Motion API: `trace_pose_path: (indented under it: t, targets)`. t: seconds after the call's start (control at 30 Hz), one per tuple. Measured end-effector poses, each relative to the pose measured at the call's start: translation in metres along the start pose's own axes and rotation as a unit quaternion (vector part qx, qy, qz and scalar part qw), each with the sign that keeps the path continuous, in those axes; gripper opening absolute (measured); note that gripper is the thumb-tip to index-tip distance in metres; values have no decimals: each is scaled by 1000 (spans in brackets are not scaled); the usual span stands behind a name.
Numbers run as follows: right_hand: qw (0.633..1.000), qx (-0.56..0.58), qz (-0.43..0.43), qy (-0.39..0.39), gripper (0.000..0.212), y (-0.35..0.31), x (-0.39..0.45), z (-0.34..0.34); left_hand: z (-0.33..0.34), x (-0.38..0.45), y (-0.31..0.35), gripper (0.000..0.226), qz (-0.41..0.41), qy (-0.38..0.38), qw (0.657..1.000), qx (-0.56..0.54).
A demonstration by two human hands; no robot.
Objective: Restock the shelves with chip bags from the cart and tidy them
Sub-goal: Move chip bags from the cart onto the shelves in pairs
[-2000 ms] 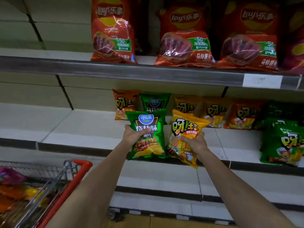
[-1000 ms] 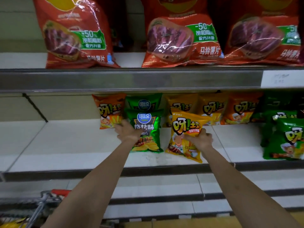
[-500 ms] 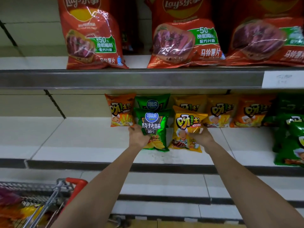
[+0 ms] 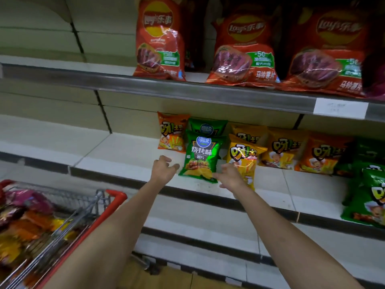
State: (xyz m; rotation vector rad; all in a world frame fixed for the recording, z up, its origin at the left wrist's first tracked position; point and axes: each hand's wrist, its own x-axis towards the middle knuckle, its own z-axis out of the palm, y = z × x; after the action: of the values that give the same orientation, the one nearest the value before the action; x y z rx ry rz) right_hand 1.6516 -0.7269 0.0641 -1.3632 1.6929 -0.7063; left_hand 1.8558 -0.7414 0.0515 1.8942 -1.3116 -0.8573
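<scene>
The green chip bag [image 4: 200,158] and the yellow chip bag [image 4: 243,158] stand upright side by side near the front edge of the middle shelf [image 4: 125,161]. The left hand [image 4: 163,169] hangs just left of the green bag, fingers loosely spread and holding nothing. The right hand [image 4: 230,175], fingers spread, overlaps the yellow bag's lower part; whether it touches is unclear.

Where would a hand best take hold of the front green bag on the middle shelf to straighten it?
Pinch the front green bag at its flat crimped top seam, coming from the aisle side and a little from the left. It stands nearly upright, its puffed belly offers little purchase, and the yellow bag crowds its right edge. The left hand is nearest and open.
</scene>
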Motion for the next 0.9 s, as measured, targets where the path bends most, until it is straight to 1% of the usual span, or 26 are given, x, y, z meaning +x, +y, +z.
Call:
trace_pose_path:
  t: [0.13,0.27,0.4,0.5,0.6,0.77,0.9]
  targets:
    - [998,3,-43,-49,44,-23,-23,37,-41,-30,-28,39,-39,48,998,-11]
    - [991,32,-75,-106,49,-51,-42,71,-86,-50,-54,35,-73,117,990,-30]
    - [981,6,-112,-155,50,-80,-55,112,-131,-70,-80,32,-85,157,983,-50]
    - [973,1,-125,-194,57,-103,-66,150,-167,-86,-104,23,-97,192,975,-51]
    - [963,-7,-139,-231,63,-126,-79,191,-204,-99,-137,20,-123,220,967,-43]
    - [939,-56,-176,-291,57,-160,-101,269,-268,-114,-197,17,-183,258,948,-42]
    - [919,-89,-195,-330,47,-186,-113,333,-321,-118,-242,19,-221,274,934,-57]
